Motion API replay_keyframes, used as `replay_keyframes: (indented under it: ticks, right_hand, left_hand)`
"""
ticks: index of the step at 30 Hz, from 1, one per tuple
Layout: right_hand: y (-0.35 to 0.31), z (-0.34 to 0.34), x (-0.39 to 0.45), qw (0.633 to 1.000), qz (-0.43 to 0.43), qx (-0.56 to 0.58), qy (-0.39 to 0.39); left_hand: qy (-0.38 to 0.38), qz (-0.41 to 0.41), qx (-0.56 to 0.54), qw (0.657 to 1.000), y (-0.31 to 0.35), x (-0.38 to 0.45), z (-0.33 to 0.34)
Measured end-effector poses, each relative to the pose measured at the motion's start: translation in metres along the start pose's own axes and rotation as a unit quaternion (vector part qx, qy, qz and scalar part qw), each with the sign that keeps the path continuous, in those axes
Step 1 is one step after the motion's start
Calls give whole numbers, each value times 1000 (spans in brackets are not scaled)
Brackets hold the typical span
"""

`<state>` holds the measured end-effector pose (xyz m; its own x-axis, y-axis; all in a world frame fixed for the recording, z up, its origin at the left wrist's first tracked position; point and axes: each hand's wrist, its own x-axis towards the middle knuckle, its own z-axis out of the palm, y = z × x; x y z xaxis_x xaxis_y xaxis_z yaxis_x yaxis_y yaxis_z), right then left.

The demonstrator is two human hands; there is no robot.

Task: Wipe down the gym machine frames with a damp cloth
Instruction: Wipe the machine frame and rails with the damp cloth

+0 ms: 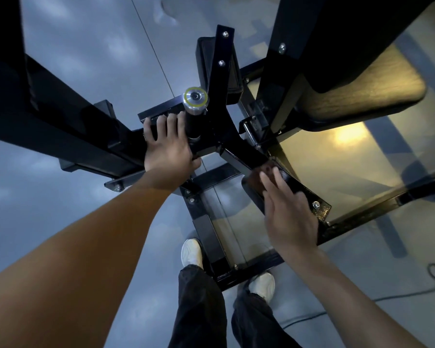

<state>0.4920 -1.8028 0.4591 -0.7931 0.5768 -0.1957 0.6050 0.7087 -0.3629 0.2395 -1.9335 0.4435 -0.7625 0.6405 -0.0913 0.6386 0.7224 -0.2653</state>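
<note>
We are looking straight down on a glossy grey floor [73,59], which is reflecting soft patches of light on the left and a warm yellow glow [347,136] on the right. A black gym machine frame [239,151] is filling the middle of the view, its square tubes crossing near the centre and its base rails running toward our white shoes [192,252]. A chrome-capped handle [196,99] with a yellow ring is rising toward us beside an upright bolted bar [220,61], and a dark padded seat [362,79] is showing at upper right. A thin cable [362,301] is trailing across the floor at lower right.

Our left hand [167,144] is resting on a frame plate just beside the handle, fingers spread and fairly straight, holding nothing. Our right hand [289,212] is lying flat on the angled frame arm [299,194], its grip relaxed with fingers extended.

The damp cloth [268,169] is hard to make out: a dark patch at the right fingertips may be it, pressed against the arm, but blur and dim light are preventing us from being sure. The large black beams at upper left and top right are being cut off by the picture's edges.
</note>
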Motion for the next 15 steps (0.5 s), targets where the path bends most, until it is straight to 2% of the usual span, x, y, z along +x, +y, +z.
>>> replay_keyframes:
  ticks: [3,9,15]
  right_hand:
    - [1,7,-13,998,26,-28,-39]
    - [-52,12,47,995,47,84,13]
    - [-50,12,77,998,-45,37,8]
  left_hand:
    - [11,2,-8,1000,-1,-2,1]
    - [23,5,-11,1000,-1,-2,1]
    - [30,5,-20,999,-1,-2,2]
